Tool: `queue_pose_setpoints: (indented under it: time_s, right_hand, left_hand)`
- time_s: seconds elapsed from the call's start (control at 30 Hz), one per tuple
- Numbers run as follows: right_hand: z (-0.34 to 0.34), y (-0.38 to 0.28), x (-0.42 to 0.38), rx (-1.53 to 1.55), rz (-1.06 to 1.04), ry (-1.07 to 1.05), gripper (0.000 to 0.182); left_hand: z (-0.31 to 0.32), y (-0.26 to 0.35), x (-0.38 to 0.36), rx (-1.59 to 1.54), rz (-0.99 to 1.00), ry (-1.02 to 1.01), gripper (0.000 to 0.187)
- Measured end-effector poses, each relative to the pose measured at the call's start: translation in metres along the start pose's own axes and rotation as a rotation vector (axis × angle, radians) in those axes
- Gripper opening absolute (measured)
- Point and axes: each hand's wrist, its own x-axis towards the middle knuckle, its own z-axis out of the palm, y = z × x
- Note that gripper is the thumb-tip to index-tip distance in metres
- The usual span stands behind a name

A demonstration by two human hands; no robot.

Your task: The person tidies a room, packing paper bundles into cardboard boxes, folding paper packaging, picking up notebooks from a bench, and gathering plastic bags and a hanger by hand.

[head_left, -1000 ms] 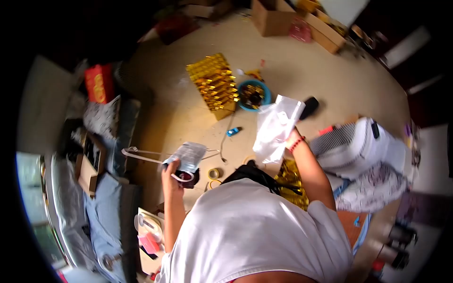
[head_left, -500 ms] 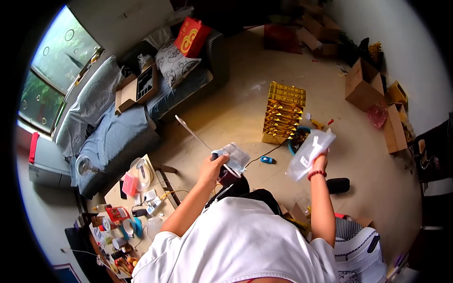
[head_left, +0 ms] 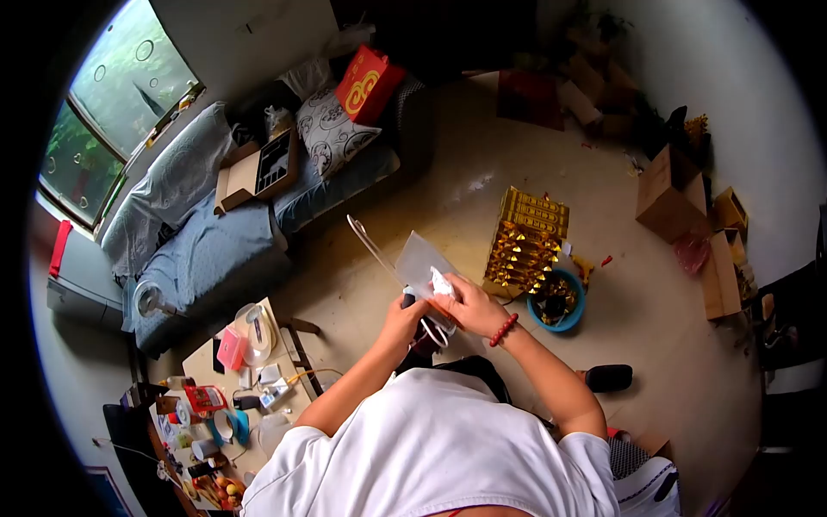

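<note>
My left hand is closed round a thin white looped cord and a small dark thing whose kind I cannot make out. The cord's long loop sticks out forward, and a shorter curl hangs below the fingers. My right hand, with red beads at its wrist, is closed on a translucent plastic bag. A crumpled white piece shows at its fingertips. Both hands are close together in front of my body, and the fingers hide part of what they hold.
A gold-wrapped stack stands on the floor ahead, beside a blue basin with gold and dark bits in it. A cluttered table is at left, a sofa beyond it. Cardboard boxes line the right wall.
My right hand has swung left with the plastic bag, from out at the right to beside my left hand. The clear packet at my left hand is now mostly hidden. The view has shifted slightly.
</note>
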Motion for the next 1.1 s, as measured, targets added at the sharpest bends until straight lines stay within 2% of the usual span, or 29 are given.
queue_pose_setpoints:
  time_s: [0.1,0.2,0.3,0.37,0.43,0.53,0.63,0.7,0.77,0.83,0.9,0.97,1.1]
  right_hand:
    - [-0.008,-0.003,0.023,-0.075,-0.108,-0.054,0.05]
    - [-0.009,0.005,0.069,-0.116,-0.15,-0.057,0.051]
    - [-0.008,0.011,0.14,-0.097,-0.144,-0.026,0.045]
    - [0.003,0.013,0.192,0.153,0.075,0.028,0.035]
    - [0.008,-0.004,0.243,0.13,0.034,0.123,0.025]
    - [0.02,-0.008,0.315,0.18,-0.018,0.089,0.027]
    - [0.025,-0.024,0.362,0.103,-0.101,0.071,0.033]
    - [0.019,-0.038,0.383,-0.063,-0.23,0.036,0.04]
    - [0.013,-0.04,0.404,-0.065,-0.246,-0.012,0.044]
    - [0.006,-0.037,0.425,-0.099,-0.171,-0.139,0.048]
    - [-0.004,-0.033,0.447,-0.046,-0.23,-0.138,0.049]
    - [-0.015,-0.022,0.465,0.486,0.115,-0.367,0.048]
    - [-0.047,0.009,0.513,0.549,-0.06,-0.299,0.038]
  left_hand:
    - [-0.013,0.008,0.035,0.003,0.028,-0.02,0.023]
    - [-0.028,0.036,0.076,-0.038,0.026,-0.091,0.023]
    - [-0.056,0.062,0.135,-0.037,0.047,-0.128,0.025]
    - [-0.073,0.093,0.168,-0.109,0.152,-0.093,0.025]
    - [-0.1,0.128,0.196,-0.003,0.096,-0.074,0.026]
    - [-0.133,0.17,0.239,0.04,0.135,-0.062,0.035]
    - [-0.152,0.21,0.266,0.104,0.189,-0.041,0.033]
    - [-0.157,0.23,0.281,0.138,0.228,-0.019,0.037]
    - [-0.164,0.23,0.304,0.074,0.278,-0.003,0.04]
    - [-0.168,0.233,0.325,0.041,0.284,0.03,0.041]
    - [-0.17,0.236,0.347,-0.011,0.269,0.028,0.039]
    - [-0.173,0.237,0.372,-0.035,0.27,0.017,0.036]
    - [-0.154,0.273,0.411,0.043,0.256,0.013,0.041]
